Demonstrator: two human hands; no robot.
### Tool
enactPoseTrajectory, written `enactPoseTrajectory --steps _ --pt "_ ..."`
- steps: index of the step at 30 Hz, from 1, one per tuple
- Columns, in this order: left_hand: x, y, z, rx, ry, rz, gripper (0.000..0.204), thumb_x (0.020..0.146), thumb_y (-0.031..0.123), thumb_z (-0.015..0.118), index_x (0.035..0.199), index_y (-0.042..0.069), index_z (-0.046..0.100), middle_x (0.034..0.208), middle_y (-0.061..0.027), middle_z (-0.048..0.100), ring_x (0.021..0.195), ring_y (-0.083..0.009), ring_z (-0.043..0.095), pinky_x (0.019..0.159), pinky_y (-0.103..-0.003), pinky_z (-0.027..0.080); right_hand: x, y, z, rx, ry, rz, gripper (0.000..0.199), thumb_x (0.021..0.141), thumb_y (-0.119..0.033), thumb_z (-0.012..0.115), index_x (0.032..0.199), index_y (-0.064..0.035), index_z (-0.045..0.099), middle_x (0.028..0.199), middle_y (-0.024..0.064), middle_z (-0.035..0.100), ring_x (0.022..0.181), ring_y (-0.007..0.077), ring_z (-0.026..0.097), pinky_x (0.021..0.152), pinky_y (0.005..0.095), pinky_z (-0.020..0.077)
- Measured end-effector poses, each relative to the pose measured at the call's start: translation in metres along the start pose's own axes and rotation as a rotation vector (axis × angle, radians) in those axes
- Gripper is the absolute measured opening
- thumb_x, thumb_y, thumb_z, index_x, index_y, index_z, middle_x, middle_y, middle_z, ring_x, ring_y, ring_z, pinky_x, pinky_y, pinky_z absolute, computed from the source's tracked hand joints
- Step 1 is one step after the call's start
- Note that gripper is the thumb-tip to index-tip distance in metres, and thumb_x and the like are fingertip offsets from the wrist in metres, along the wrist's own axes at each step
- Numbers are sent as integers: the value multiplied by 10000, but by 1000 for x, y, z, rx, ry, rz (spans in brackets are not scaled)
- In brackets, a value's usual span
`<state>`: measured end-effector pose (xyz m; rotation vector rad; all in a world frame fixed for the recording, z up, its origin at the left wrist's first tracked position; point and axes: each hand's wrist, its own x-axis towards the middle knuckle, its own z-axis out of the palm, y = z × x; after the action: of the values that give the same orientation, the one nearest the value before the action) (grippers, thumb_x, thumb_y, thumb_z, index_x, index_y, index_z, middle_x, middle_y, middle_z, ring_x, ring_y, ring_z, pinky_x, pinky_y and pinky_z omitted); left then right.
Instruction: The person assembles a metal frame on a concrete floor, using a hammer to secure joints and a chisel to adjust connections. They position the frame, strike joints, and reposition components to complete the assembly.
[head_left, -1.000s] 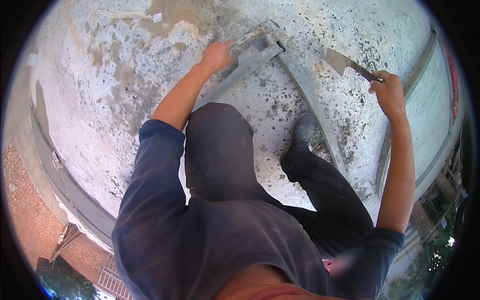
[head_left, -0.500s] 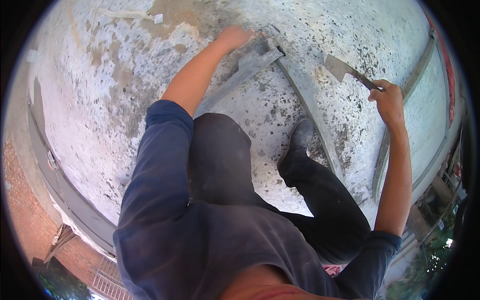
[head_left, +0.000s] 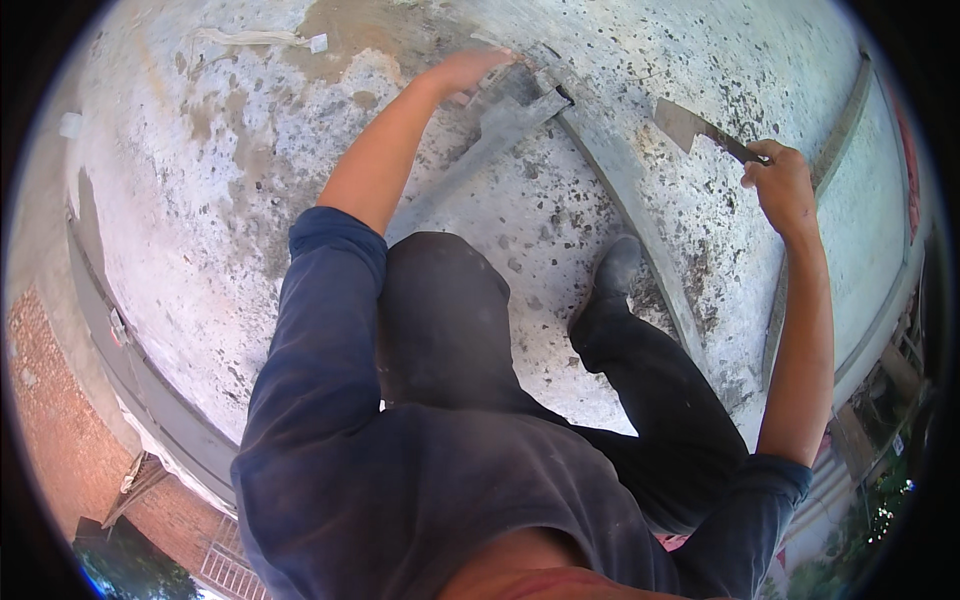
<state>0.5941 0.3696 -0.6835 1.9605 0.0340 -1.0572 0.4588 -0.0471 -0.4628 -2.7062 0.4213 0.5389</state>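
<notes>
My right hand (head_left: 785, 187) is closed around the dark handle of a cleaver (head_left: 690, 128). Its broad, worn blade points left, held above the speckled pale floor. At the far middle, my left hand (head_left: 468, 74) stretches out beside the grey angled frame (head_left: 515, 118), thumb apart from the fingers. The fingertips are at a small grey block (head_left: 518, 78) near the frame's corner; I cannot tell whether they press on it. One long grey bar (head_left: 625, 215) runs from that corner toward my right boot (head_left: 612, 268). The other arm of the frame passes under my left forearm.
A pale strap (head_left: 255, 38) with a white end lies at the far left, by a damp brown patch (head_left: 340, 35). Another long bar (head_left: 840, 130) lies on the right. Dark flat boards (head_left: 150, 385) line the left edge, with reddish brick ground (head_left: 60, 400) beyond.
My left hand's fingers have straightened and flattened beside the frame's corner. My right hand, still gripping the cleaver, has shifted slightly. The whole view has moved a little.
</notes>
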Motion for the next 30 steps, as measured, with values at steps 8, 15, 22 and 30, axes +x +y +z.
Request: enactPoseTrajectory --steps 8,15,22,30 --pt "39 -23 10 -30 129 73 823 922 655 609 1422 3 567 1495 -203 534 1293 -372 594 1042 -464 490 7 -26 -7 -36 -23 -25 365 820 -71 618 1158 11 729 776 169 722 796 266 716 809 382 525" --pt "27 -12 18 368 235 80 650 849 539 721 1129 -47 713 1167 -260 704 1067 -350 695 876 -448 549 16 -20 -11 -56 -48 -63 360 826 -76 621 1160 5 728 768 163 724 784 264 716 802 377 528" --pt "49 -15 18 475 216 -2 446 780 358 776 1022 -16 763 1094 -246 734 994 -391 714 860 -450 569 14 -19 -10 -31 -27 -74 348 830 -47 623 1155 24 725 772 174 735 757 263 723 777 371 537" --pt "91 -41 28 521 329 242 395 782 209 774 1176 195 749 1035 -154 744 953 -322 711 840 -440 557 17 -28 -7 -64 -28 -91 341 837 -45 628 1157 20 726 761 166 739 721 245 723 724 365 541"
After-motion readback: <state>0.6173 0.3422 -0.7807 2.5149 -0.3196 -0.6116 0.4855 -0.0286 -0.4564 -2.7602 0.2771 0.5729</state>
